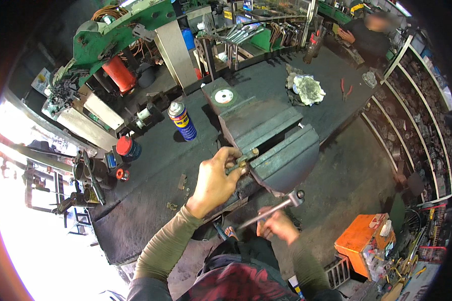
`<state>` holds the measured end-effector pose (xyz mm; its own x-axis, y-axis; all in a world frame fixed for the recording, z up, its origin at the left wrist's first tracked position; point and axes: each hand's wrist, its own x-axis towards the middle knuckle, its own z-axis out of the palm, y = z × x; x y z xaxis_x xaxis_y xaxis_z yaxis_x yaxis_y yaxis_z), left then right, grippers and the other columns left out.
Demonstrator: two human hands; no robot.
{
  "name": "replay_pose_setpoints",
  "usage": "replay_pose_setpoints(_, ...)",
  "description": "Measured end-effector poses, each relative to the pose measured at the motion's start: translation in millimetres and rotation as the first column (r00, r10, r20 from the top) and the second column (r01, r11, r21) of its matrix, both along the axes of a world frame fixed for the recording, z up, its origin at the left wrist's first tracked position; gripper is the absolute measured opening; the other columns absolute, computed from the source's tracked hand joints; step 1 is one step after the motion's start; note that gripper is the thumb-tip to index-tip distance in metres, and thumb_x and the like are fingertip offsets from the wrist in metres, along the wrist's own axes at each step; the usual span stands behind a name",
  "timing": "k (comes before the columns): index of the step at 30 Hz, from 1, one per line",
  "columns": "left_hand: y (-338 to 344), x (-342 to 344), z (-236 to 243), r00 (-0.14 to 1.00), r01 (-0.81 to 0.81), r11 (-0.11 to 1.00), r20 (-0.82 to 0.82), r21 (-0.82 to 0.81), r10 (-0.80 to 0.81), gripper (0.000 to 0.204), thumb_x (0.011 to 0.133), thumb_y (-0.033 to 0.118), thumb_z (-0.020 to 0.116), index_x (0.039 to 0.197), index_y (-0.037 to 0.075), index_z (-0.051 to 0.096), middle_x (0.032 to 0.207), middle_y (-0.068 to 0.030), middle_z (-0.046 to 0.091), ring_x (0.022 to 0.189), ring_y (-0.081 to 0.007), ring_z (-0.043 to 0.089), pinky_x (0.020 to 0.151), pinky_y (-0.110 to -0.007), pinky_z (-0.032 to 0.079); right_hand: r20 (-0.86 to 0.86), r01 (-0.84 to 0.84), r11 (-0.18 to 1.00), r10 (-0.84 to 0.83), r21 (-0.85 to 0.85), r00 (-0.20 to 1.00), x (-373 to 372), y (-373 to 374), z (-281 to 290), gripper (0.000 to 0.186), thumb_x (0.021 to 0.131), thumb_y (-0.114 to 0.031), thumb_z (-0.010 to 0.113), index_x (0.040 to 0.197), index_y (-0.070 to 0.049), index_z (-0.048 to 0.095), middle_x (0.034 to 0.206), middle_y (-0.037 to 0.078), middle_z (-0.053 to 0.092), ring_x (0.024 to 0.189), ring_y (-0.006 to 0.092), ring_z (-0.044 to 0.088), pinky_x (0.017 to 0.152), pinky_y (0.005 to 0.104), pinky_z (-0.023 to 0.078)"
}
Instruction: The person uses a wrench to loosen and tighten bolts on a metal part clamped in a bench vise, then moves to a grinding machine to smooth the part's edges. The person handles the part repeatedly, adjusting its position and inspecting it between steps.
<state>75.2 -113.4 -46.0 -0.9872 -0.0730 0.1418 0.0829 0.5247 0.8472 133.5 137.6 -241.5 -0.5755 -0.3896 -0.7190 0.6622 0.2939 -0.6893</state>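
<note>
My left hand point(217, 176) is closed round a small metal fitting with a brass-coloured end point(254, 152), at the left end of the jaws of a big bench vise point(286, 165). Whether the jaws touch the fitting I cannot tell. Below the vise, nearer my body, my right hand point(278, 227) is wrapped round the bar of a socket wrench point(286, 203). The wrench's cylindrical head points up and right, just off the vise's near side. Motion smears the right hand slightly.
On the dark workbench point(150, 180) stand a blue spray can point(183, 121) and a red-lidded tin point(127, 147). A cutting disc point(222, 96) lies behind the vise; a crumpled rag point(307, 90) and red-handled pliers point(346, 89) lie farther right. An orange box point(361, 241) stands lower right. Another person point(366, 37) is at far right.
</note>
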Motion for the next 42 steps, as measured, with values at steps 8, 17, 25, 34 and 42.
replay_pose_setpoints(8, 2.3, -0.4, 2.1, 1.000, -0.007, 1.000, 0.002, -0.015, 0.007, 0.033, 0.081, 0.003, 0.080, 0.111, 0.000, 0.066, 0.100, -0.0124, 0.075, 0.092, -0.0198, 0.074, 0.086, -0.033, 0.057, -0.518, 0.311, 0.949, -0.288, -0.045, 0.806, -76.4, 130.6, 94.0, 0.065, 0.087, 0.006, 0.048, 0.149, -0.015, 0.053, 0.079, 0.006, 0.069, 0.054, 0.0111, 0.060, 0.044, 0.0267, 0.048)
replay_pose_setpoints(17, 6.0, 3.5, 3.5, 0.998, -0.043, 0.997, 0.049, -0.056, 0.046, 0.035, 0.080, 0.006, 0.081, 0.112, 0.002, 0.067, 0.102, -0.0123, 0.075, 0.092, -0.0184, 0.073, 0.082, -0.031, 0.057, -0.335, -0.492, 0.697, 0.363, -0.522, 0.869, 42.5, -58.4, 88.4, 0.066, 0.091, -0.012, 0.071, 0.151, -0.011, 0.043, 0.094, 0.010, 0.074, 0.081, 0.0154, 0.069, 0.068, 0.0324, 0.057)
replay_pose_setpoints(25, 2.4, 5.3, 4.5, 0.999, -0.012, 1.000, 0.051, -0.008, 0.012, 0.038, 0.082, 0.008, 0.080, 0.118, 0.002, 0.067, 0.106, -0.0127, 0.075, 0.096, -0.0216, 0.074, 0.087, -0.035, 0.056, -0.620, -0.368, 0.929, 0.262, -0.046, 0.739, -5.5, 4.2, 181.1, 0.071, 0.088, -0.012, 0.076, 0.153, -0.020, 0.049, 0.063, 0.006, 0.058, 0.057, 0.0183, 0.059, 0.068, 0.0333, 0.052)
replay_pose_setpoints(34, -15.0, 3.5, 4.5, 0.931, 0.031, 0.915, 0.321, 0.402, -0.173, 0.034, 0.106, 0.020, 0.057, 0.128, -0.005, 0.065, 0.092, -0.0041, 0.073, 0.071, -0.0064, 0.055, 0.066, -0.023, 0.048, -0.955, 0.505, 0.816, 0.291, 0.281, 0.060, -1.8, 1.7, 165.4, 0.038, 0.076, -0.014, 0.081, 0.111, -0.008, 0.067, 0.095, 0.011, 0.060, 0.085, 0.0318, 0.059, 0.079, 0.0436, 0.047)
replay_pose_setpoints(42, -12.9, 1.1, 5.0, 0.914, -0.053, 0.901, 0.385, 0.431, -0.130, 0.032, 0.104, 0.016, 0.059, 0.125, -0.007, 0.065, 0.084, -0.0046, 0.069, 0.069, -0.0076, 0.056, 0.063, -0.024, 0.046, -0.945, 0.665, 0.729, -0.082, 0.161, 0.318, 2.3, 66.4, 85.0, 0.043, 0.081, -0.003, 0.074, 0.123, -0.004, 0.063, 0.122, 0.016, 0.058, 0.105, 0.0297, 0.059, 0.090, 0.0411, 0.049)
